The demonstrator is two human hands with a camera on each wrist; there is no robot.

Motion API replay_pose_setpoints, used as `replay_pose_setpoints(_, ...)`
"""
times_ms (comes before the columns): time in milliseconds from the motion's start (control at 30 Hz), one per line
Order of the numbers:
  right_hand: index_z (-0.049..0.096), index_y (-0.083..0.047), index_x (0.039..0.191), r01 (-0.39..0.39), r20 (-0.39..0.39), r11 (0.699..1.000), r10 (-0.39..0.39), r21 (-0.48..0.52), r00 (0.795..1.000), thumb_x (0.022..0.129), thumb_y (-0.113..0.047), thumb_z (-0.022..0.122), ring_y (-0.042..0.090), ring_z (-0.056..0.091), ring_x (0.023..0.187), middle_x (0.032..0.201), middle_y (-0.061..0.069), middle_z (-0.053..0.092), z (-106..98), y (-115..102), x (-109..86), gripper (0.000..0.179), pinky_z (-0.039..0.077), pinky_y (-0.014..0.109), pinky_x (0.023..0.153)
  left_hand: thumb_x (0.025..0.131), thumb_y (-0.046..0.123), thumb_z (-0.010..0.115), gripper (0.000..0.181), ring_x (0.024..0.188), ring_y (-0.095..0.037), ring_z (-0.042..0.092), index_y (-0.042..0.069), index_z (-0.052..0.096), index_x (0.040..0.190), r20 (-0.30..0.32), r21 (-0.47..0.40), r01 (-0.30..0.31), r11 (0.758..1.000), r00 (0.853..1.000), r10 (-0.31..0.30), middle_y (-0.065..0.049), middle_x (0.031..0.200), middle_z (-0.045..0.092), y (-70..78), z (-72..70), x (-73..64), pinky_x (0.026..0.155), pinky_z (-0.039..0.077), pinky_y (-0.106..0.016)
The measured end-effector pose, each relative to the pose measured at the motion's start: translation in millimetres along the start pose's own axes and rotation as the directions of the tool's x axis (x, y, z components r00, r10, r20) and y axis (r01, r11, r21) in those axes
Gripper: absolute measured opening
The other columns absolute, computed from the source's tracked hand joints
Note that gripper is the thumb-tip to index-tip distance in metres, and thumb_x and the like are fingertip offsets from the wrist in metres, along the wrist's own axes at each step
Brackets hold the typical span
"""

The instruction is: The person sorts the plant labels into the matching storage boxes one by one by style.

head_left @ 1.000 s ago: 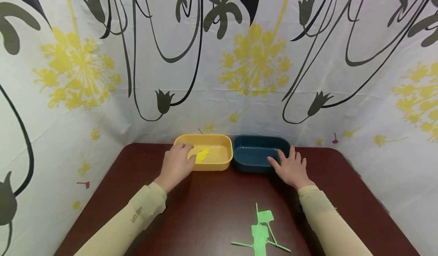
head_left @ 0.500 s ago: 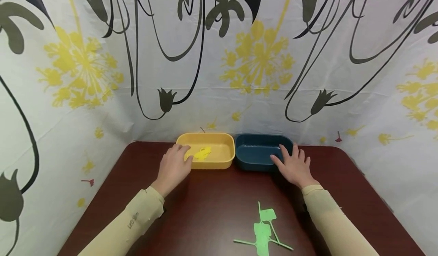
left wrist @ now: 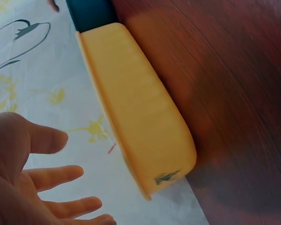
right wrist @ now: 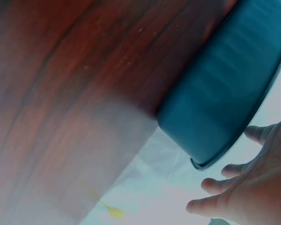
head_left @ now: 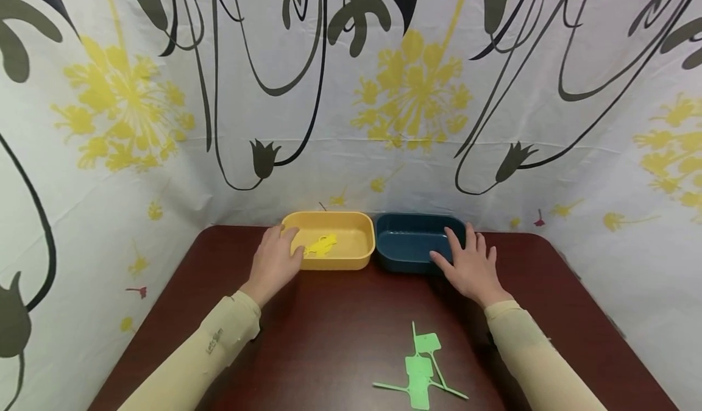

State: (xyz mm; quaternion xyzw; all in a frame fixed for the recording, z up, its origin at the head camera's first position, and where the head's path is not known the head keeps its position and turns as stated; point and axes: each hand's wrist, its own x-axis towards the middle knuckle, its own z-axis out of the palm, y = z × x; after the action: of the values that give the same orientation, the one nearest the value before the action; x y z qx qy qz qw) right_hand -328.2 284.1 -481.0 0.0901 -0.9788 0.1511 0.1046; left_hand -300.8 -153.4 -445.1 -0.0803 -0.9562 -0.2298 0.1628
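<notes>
My left hand [head_left: 271, 263] hovers at the left end of a yellow bin [head_left: 342, 264], fingers spread and holding nothing. In the left wrist view its fingers stand apart from the yellow bin's wall [left wrist: 136, 108]. Inside that bin lie some flat yellow plastic pieces [head_left: 322, 244]. My right hand [head_left: 473, 271] is at the right end of a dark blue bin [head_left: 403, 265], fingers spread and nothing in them. From the right wrist, a fingertip overlaps the rim of the blue bin [right wrist: 220, 93]. Several green cable-tie tags [head_left: 419, 377], flat plates with thin tails, lie overlapping nearer me.
Both bins stand side by side at the back of a dark red-brown table [head_left: 340, 319]. A white cloth [head_left: 329, 173] with printed flowers hangs right behind them and along both sides.
My left hand has drawn slightly left, away from the inside of the yellow bin. The right hand stays by the blue bin, and the green tags lie where they were.
</notes>
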Motion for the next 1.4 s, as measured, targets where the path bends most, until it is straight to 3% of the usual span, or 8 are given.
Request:
replay_pose_setpoints(133, 0.024, -0.018, 0.161, 0.041, -0.047, 0.998, -0.043, -0.043, 0.998, 0.096, -0.071, 0.044, 0.055, 0.010, 0.144, 0.164, 0.026, 0.004, -8.3, -5.3, -12.3, 0.087, 0.004, 0.079, 0.105, 0.097, 0.037, 0.065, 0.059, 0.134, -0.046, 0.034, 0.003, 0.052, 0.144, 0.036, 0.005, -0.028, 1.000, 0.999, 0.028, -0.030, 0.148, 0.038, -4.7, 6.8, 7.7, 0.099, 0.041, -0.061)
replay_pose_setpoints(233, 0.025, -0.018, 0.161, 0.069, -0.071, 0.995, -0.075, -0.073, 0.995, 0.096, -0.070, 0.045, 0.053, 0.011, 0.144, 0.164, 0.026, 0.007, -12.7, -10.0, -22.9, 0.086, 0.005, 0.078, 0.106, 0.096, 0.045, 0.064, 0.069, 0.136, -0.048, 0.029, 0.005, 0.046, 0.150, 0.073, 0.000, -0.016, 1.000, 0.997, 0.016, -0.031, 0.152, 0.031, -9.1, 11.9, 10.6, 0.100, 0.039, -0.063)
replay_pose_setpoints(633, 0.027, -0.023, 0.161, 0.137, -0.047, 0.983, -0.144, -0.122, 0.989, 0.096, -0.070, 0.044, 0.051, 0.014, 0.146, 0.165, 0.022, 0.012, -25.6, -34.1, -56.3, 0.082, 0.009, 0.074, 0.109, 0.096, 0.059, 0.057, 0.082, 0.144, -0.056, 0.012, 0.008, 0.034, 0.157, 0.128, 0.017, 0.004, 1.000, 0.992, -0.006, -0.033, 0.158, 0.018, -19.4, 27.4, 20.3, 0.108, 0.020, -0.071)
replay_pose_setpoints(967, 0.031, -0.026, 0.160, 0.192, 0.000, 0.973, -0.194, -0.129, 0.981, 0.096, -0.071, 0.044, 0.046, 0.028, 0.142, 0.162, 0.019, 0.024, -16.7, -54.2, -89.6, 0.079, 0.026, 0.070, 0.107, 0.094, 0.064, 0.056, 0.090, 0.145, -0.057, 0.005, 0.009, 0.027, 0.159, 0.162, 0.021, 0.039, 0.999, 0.986, -0.041, -0.032, 0.160, 0.011, -25.7, 31.4, 26.7, 0.109, 0.014, -0.072)
replay_pose_setpoints(1233, 0.041, -0.025, 0.156, 0.221, 0.018, 0.959, -0.222, -0.175, 0.975, 0.091, -0.063, 0.064, 0.047, 0.038, 0.137, 0.157, 0.019, 0.035, -8.1, -66.2, -117.3, 0.078, 0.035, 0.067, 0.103, 0.090, 0.074, 0.053, 0.104, 0.146, -0.055, -0.002, 0.007, 0.017, 0.161, 0.225, 0.008, 0.061, 0.998, 0.973, -0.061, -0.033, 0.161, 0.003, -28.4, 31.9, 29.4, 0.109, 0.009, -0.074)
replay_pose_setpoints(1400, 0.045, -0.024, 0.153, 0.216, 0.055, 0.963, -0.210, -0.158, 0.976, 0.091, -0.063, 0.063, 0.045, 0.039, 0.136, 0.155, 0.016, 0.039, -3.0, -72.6, -134.6, 0.076, 0.036, 0.066, 0.101, 0.087, 0.079, 0.051, 0.111, 0.147, -0.054, -0.005, 0.006, 0.013, 0.162, 0.259, -0.003, 0.075, 0.997, 0.963, -0.072, -0.032, 0.162, -0.002, -28.3, 31.8, 27.7, 0.110, 0.007, -0.073)
